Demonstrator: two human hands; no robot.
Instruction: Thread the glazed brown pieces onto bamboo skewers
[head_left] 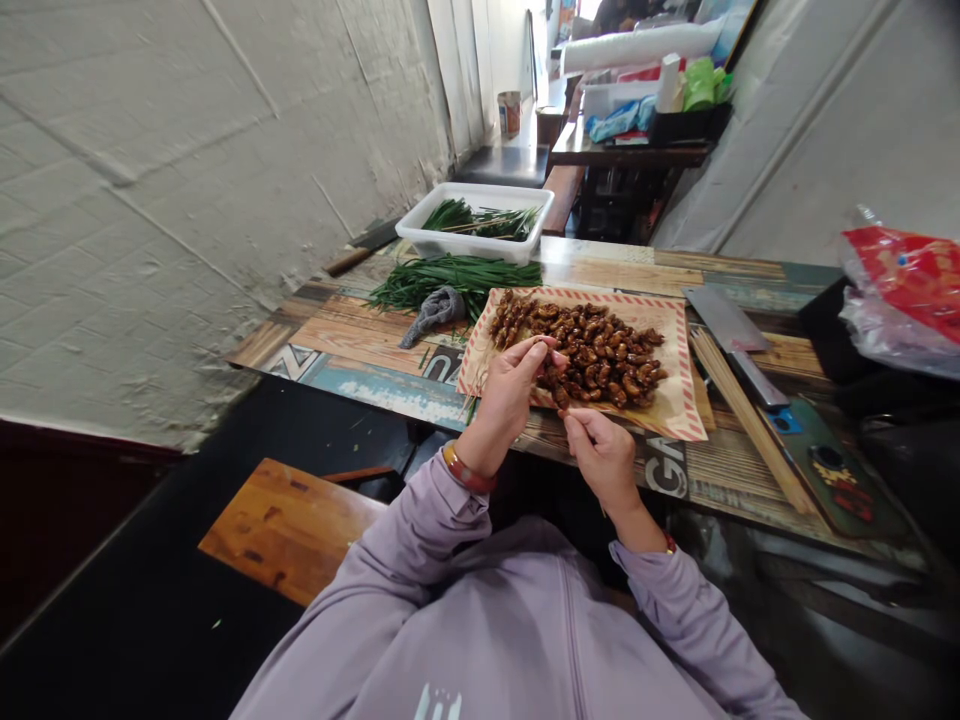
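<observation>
Over the near edge of a patterned paper sheet (688,400), both hands are closed in a pinch. My left hand (510,395) grips a small brown insect-like piece between thumb and fingertips, mostly hidden by the fingers. My right hand (604,460) is just to the right and lower, its fingers closed on what looks like a thin wooden skewer (604,511), of which only a bit shows below the palm. A heap of glossy brown insect-like pieces (600,350), resembling pupae or cicada nymphs, lies on the paper behind the hands.
Green chives (465,275) lie beyond the paper, with a grey cloth (439,308) against them. A white plastic tub (409,232) holds more greens. To the right are a cleaver (724,315), a bundle of wooden skewers (750,420), a dark green phone-like object (847,480) and a red plastic bag (915,275).
</observation>
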